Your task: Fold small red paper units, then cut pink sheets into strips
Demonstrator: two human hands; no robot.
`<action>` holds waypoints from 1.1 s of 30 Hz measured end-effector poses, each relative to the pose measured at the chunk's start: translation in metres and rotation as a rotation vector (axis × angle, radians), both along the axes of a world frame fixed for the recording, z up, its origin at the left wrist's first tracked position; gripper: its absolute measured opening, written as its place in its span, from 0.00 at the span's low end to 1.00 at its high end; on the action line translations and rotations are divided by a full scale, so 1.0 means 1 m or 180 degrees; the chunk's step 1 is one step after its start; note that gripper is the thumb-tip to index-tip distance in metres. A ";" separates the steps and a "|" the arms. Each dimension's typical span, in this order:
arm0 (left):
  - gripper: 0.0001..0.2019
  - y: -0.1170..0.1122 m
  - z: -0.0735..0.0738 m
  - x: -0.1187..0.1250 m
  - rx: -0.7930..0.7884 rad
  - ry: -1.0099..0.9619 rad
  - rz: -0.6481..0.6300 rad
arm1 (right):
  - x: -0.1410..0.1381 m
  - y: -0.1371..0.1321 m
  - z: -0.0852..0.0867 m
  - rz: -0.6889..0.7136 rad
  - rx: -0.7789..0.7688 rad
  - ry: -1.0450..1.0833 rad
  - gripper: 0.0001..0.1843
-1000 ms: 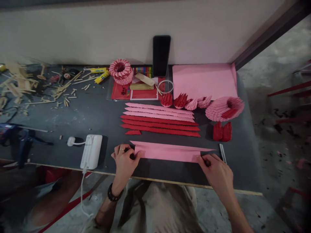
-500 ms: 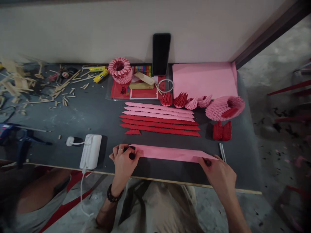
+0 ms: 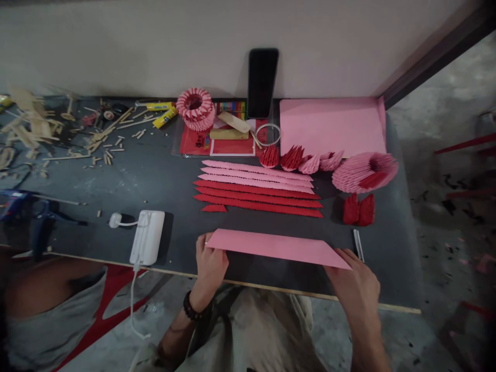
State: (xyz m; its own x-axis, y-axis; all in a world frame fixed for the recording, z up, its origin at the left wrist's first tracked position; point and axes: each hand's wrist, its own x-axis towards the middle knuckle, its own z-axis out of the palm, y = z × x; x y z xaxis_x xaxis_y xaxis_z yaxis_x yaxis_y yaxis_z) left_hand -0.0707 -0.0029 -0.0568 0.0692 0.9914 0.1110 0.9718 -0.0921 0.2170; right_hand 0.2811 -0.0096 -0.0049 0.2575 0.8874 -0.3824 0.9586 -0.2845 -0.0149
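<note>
A folded strip of pink paper (image 3: 275, 247) with slanted ends is held level above the near edge of the table. My left hand (image 3: 211, 261) grips its left end, the fingers mostly behind and under the paper. At the right end, my right hand (image 3: 354, 279) is closed on the slanted corner. Just beyond lie pink folded strips (image 3: 256, 174) and red folded strips (image 3: 258, 198) with jagged edges, side by side, plus a short red piece (image 3: 214, 208). A slim metallic tool (image 3: 358, 245), perhaps a cutter, rests by my right hand.
Pink paper sheets (image 3: 329, 121) lie at the back right, near a large pink folded-paper piece (image 3: 364, 172) and red pieces (image 3: 359, 209). A phone (image 3: 262, 82) leans on the wall. A white power bank (image 3: 148, 237) sits left; wood scraps (image 3: 34, 121) lie beyond. Someone's leg (image 3: 46, 289) shows at left.
The pink strip has tilted so its face shows wider. My left hand has shifted right, its fingers now tucked under the end. The whole view has moved slightly.
</note>
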 end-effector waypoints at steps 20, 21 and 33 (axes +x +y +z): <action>0.34 -0.017 0.023 0.043 -0.0539 0.0407 -0.1225 | 0.011 0.016 0.002 -0.0203 -0.0058 0.0594 0.22; 0.34 -0.016 0.026 0.042 -0.0577 0.0355 -0.1295 | 0.011 0.016 0.001 -0.0223 -0.0080 0.0581 0.22; 0.08 -0.023 0.016 0.049 -0.1297 0.0075 -0.1430 | 0.006 -0.006 0.008 -0.0091 0.0158 0.0230 0.13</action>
State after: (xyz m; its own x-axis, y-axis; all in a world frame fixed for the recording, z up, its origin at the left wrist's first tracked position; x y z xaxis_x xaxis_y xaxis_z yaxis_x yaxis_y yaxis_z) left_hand -0.0217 -0.0263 -0.0409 0.4886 0.8270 -0.2782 0.8621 -0.4085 0.3000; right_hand 0.2876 -0.0156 0.0031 0.2561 0.8984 -0.3567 0.9460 -0.3088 -0.0985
